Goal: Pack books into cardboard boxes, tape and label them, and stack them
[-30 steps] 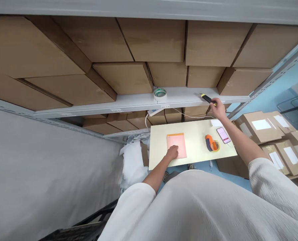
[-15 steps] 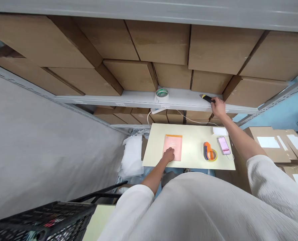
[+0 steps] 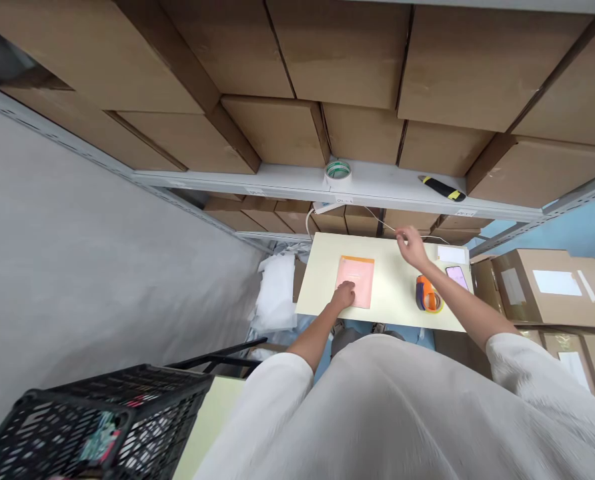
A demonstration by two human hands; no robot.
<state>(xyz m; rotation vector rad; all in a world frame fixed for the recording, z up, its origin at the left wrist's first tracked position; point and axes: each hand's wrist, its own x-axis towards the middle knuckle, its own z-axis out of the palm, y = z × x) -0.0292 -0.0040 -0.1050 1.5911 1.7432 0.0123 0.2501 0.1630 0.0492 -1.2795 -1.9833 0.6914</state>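
Note:
A pink booklet (image 3: 356, 273) with an orange top edge lies flat on the pale yellow table (image 3: 392, 300). My left hand (image 3: 344, 295) rests on its lower left part, fingers lying on the surface without gripping it. Over the table's back edge, my right hand (image 3: 411, 247) is loosely bent with its fingers apart; nothing shows in it. A black and yellow utility knife (image 3: 442, 189) lies on the grey shelf, right of a tape roll (image 3: 338, 172). An orange and blue tape dispenser (image 3: 427, 295) stands near my right forearm.
A phone (image 3: 456, 277) and a white box (image 3: 451, 255) lie at the table's right. Cardboard boxes (image 3: 357, 73) fill the shelf. More labelled boxes (image 3: 552, 283) are stacked at right. A black crate (image 3: 67, 427) is at lower left. A white cable hangs behind the table.
My right hand has let go of the utility knife on the shelf and come down and left over the table's back edge. My left hand remains on the booklet. The view has shifted.

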